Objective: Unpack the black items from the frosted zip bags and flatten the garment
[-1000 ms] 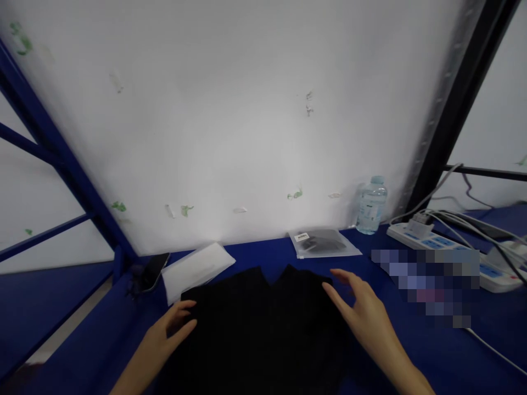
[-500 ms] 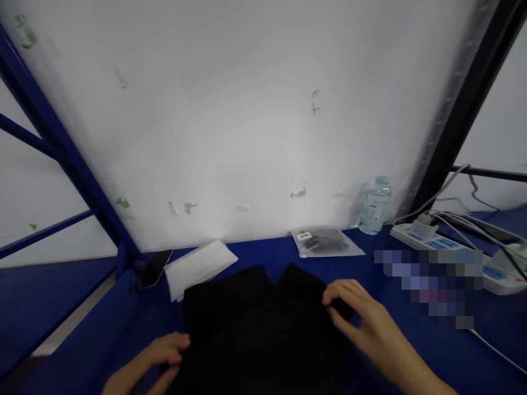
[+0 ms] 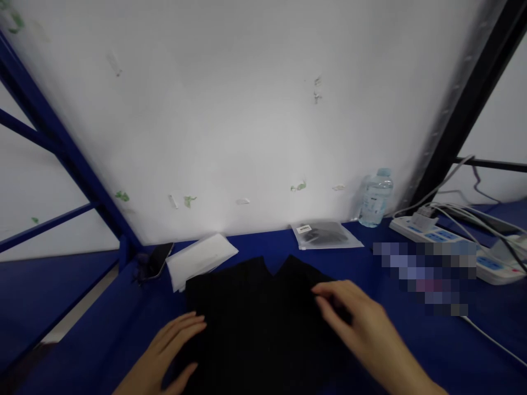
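A black garment (image 3: pixel 263 329) with a V-shaped notch at its far edge lies spread on the blue table (image 3: pixel 107 329). At its left edge my left hand (image 3: pixel 168 351) rests with the fingers apart, fingertips on the cloth. My right hand (image 3: pixel 358 321) is at the garment's upper right part, thumb and forefinger pinched together on the black fabric.
Behind the garment lie a phone (image 3: pixel 160 260), white packets (image 3: pixel 201 258) and a clear zip bag (image 3: pixel 325 235) with something dark inside. A water bottle (image 3: pixel 376 198) stands by the wall, near a power strip (image 3: pixel 444 236) with cables at the right.
My left hand has moved up and right onto the garment's edge, its fingers flatter. My right hand has shifted slightly left, now pinching the cloth. The view has tilted a little.
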{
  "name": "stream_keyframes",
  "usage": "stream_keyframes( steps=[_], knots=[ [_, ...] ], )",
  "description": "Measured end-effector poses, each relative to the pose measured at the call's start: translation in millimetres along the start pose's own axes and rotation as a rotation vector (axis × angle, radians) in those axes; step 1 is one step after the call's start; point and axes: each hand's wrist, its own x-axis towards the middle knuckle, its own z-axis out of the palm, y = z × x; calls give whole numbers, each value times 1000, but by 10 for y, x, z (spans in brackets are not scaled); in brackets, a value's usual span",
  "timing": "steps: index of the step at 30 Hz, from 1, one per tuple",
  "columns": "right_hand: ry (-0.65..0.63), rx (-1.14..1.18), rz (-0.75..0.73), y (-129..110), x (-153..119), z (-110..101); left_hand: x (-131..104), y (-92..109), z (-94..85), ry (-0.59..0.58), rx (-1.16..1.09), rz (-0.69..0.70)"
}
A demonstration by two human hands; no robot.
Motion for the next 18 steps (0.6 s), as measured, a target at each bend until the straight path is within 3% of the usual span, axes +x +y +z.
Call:
stream_keyframes(
  steps=[2, 5, 8, 11, 15, 18],
  knots=[
    [-169, -15, 54, -118, 123, 207, 166, -34, 40, -41, 31, 0],
    [-281, 15, 133, -177, 202, 437, 270, -100, 159, -35, 28, 1],
    [-323, 107, 133, -163, 279, 487, 272, -163, 171, -13, -25, -24],
    [-361, 245, 144, -134, 490, 477, 331, -201, 37, 62, -118, -136],
    [-353, 406, 172, -63, 902, 610, 607, -294, -87, 220, -187, -346],
    [-319, 445, 148, -2, 1078, 709, 813, -410, -13, 217, -143, -419]
  ],
)
